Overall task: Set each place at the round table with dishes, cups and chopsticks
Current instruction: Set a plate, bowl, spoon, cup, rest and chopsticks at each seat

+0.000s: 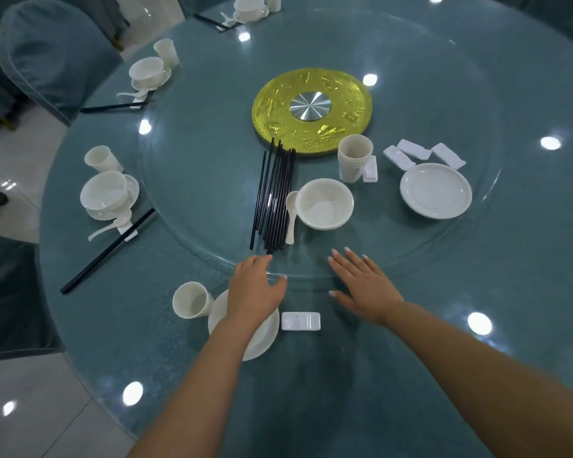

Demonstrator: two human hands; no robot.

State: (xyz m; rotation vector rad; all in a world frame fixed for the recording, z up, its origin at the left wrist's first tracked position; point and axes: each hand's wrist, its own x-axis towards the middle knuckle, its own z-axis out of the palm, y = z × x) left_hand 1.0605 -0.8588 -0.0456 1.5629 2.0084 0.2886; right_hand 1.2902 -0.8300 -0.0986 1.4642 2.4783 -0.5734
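Both my hands reach over the near edge of the glass turntable [411, 252]. My left hand [255, 285] hovers with relaxed fingers just below the bundle of black chopsticks [273, 196], holding nothing. My right hand [361, 285] is spread flat, empty. Under my left wrist lies a white plate [265, 338], with a cup [191, 300] to its left and a white chopstick rest [300, 321] to its right. On the turntable sit a bowl [325, 203], a spoon [290, 214], stacked cups [354, 158], a plate [435, 190] and several rests [414, 150].
Three places along the left rim are laid: bowl on plate [108, 195], cup [101, 159], spoon and chopsticks [108, 251]; another [148, 74]; a far one [250, 8]. A gold disc [311, 110] marks the table's centre. Covered chairs [47, 51] stand at the left.
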